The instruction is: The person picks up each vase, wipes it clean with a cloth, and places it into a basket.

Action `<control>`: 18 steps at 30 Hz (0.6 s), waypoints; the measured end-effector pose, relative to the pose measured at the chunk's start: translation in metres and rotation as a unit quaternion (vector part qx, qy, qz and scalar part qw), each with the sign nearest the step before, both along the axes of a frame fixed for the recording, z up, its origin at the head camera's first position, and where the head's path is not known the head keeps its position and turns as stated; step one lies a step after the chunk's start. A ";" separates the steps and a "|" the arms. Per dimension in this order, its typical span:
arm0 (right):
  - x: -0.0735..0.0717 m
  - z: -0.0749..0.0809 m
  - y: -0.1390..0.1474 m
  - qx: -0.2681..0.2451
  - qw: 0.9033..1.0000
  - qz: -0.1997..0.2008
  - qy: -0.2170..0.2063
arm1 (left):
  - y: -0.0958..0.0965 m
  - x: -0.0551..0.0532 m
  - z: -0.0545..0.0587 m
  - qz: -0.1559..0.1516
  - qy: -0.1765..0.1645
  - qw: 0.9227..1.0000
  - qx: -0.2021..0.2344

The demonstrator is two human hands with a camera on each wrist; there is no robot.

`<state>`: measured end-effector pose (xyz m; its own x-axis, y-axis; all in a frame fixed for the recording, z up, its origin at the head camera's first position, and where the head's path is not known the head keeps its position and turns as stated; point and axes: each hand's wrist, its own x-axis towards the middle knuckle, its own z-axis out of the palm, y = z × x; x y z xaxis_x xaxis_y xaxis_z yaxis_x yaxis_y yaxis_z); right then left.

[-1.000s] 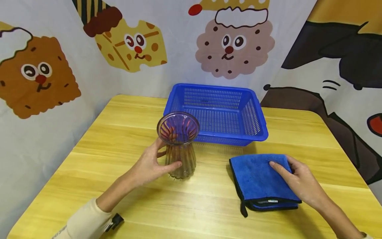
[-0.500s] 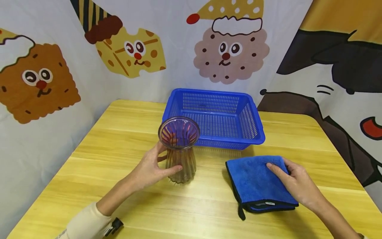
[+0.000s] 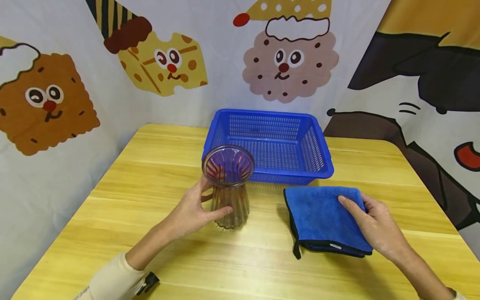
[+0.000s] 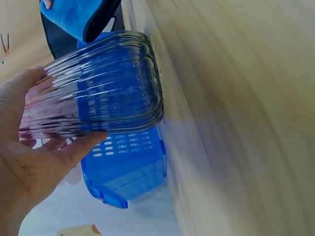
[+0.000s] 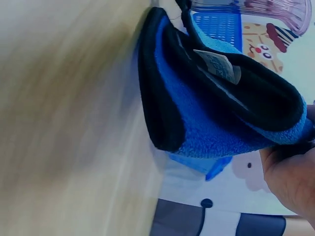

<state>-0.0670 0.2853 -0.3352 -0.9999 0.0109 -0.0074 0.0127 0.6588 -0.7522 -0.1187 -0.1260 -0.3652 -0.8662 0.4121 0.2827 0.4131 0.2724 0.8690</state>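
My left hand [image 3: 195,208] grips a ribbed, purple-tinted glass vase [image 3: 232,200] round its side, thumb in front and fingers behind. The vase stands upright with its flared rim on top; in the left wrist view its thick ribbed base [image 4: 142,81] shows close to the table. My right hand [image 3: 378,225] pinches the right side of a folded blue towel [image 3: 324,216] with black edging, thumb on top. A small label [image 5: 219,66] and several folded layers show in the right wrist view. The towel is held just over the table, to the right of the vase.
A blue perforated plastic basket [image 3: 270,156] stands behind the vase at the back of the wooden table [image 3: 123,200]. A cloth [image 3: 225,75] printed with cartoon biscuits and cheese hangs behind. A black buckle [image 3: 149,283] sits by the left sleeve [image 3: 116,279].
The right hand has raised the towel a little, and its front edge has come up from the table. The left hand keeps its grip on the vase, which sits slightly further right in view.
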 end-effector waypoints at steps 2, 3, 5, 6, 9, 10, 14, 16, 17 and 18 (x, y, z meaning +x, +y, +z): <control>-0.001 0.002 -0.002 0.004 1.000 -0.002 0.013 | 0.000 0.000 0.000 0.001 0.003 1.000 -0.003; -0.002 0.003 -0.003 0.007 1.000 -0.002 0.021 | 0.000 0.000 0.000 0.002 0.003 1.000 -0.004; -0.002 0.005 -0.004 0.009 0.999 -0.003 0.039 | 0.001 0.000 0.000 0.002 0.004 1.000 -0.005; -0.002 0.006 -0.005 0.010 0.999 -0.003 0.046 | 0.001 0.000 0.000 0.002 0.003 1.000 -0.005; -0.003 0.007 -0.008 0.005 0.998 -0.006 0.061 | 0.002 0.000 -0.001 0.002 0.000 1.000 -0.005; -0.003 0.008 -0.008 0.003 0.998 -0.008 0.065 | 0.003 0.000 -0.001 0.002 -0.001 1.000 -0.004; -0.003 0.009 -0.011 -0.001 0.997 -0.017 0.076 | 0.005 0.000 -0.002 0.000 -0.004 1.000 -0.001; -0.002 0.009 -0.013 -0.003 0.997 -0.017 0.081 | 0.006 0.000 -0.002 -0.001 -0.005 1.000 0.000; -0.002 0.010 -0.013 -0.004 0.996 -0.018 0.083 | 0.007 0.000 -0.002 -0.001 -0.006 1.000 0.000; -0.002 0.010 -0.014 -0.004 0.996 -0.018 0.085 | 0.007 0.000 -0.002 -0.001 -0.007 1.000 0.000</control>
<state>-0.0690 0.2711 -0.3253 -0.9856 0.0480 0.1620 -0.0914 0.6547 -0.7503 -0.1182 -0.1189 -0.3675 -0.8691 0.4137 0.2712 0.4022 0.2718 0.8743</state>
